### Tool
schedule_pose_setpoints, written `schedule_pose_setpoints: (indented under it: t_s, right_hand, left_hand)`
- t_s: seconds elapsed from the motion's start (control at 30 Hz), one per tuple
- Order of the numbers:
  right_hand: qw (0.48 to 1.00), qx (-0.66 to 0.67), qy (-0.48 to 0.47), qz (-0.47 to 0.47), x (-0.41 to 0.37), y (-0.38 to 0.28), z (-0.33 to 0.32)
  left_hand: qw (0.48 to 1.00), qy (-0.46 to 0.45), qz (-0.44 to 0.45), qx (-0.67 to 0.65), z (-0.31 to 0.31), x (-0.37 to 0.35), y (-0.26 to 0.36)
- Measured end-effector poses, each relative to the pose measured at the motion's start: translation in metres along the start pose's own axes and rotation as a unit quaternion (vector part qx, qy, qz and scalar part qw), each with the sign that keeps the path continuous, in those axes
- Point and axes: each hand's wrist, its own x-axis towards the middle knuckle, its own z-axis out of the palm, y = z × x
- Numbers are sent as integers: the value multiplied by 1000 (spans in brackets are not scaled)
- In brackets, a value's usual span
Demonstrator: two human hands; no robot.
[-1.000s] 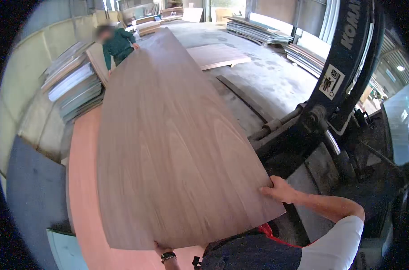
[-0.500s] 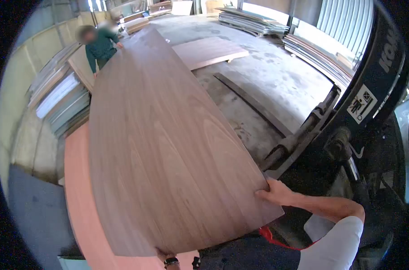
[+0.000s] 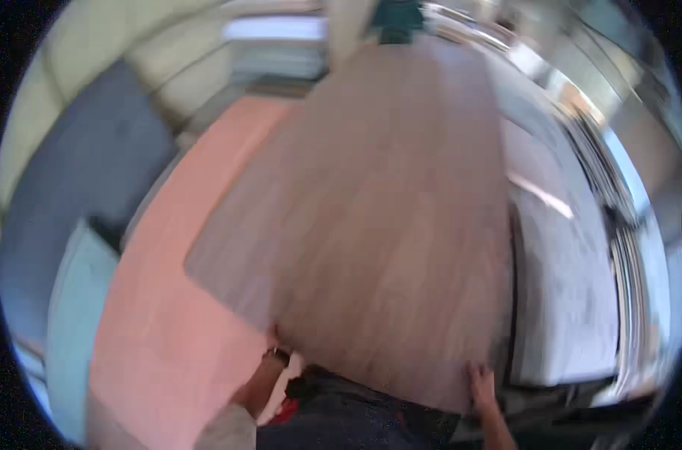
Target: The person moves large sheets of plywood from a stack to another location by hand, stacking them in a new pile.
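Gripping brown panel [image 3: 386,225]: left hand [image 3: 275,337] at near corner, right hand [image 3: 482,384] on right edge.

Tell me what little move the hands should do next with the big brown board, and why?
Probably ease the brown board a little left: the left hand and right hand are at its near edge, and it overlaps only part of the pink sheet.

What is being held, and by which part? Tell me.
A wood-grained panel: the left hand has its near edge, the right hand its right edge beside the near corner.
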Motion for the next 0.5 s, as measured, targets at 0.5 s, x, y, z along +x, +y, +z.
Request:
schedule_pose_setpoints:
  t_s: [0.5]
  right_hand:
    - [987, -22, -16, 159, 264, 118, -46]
  left_hand:
    - [991, 82, 66, -86, 135, 111, -101]
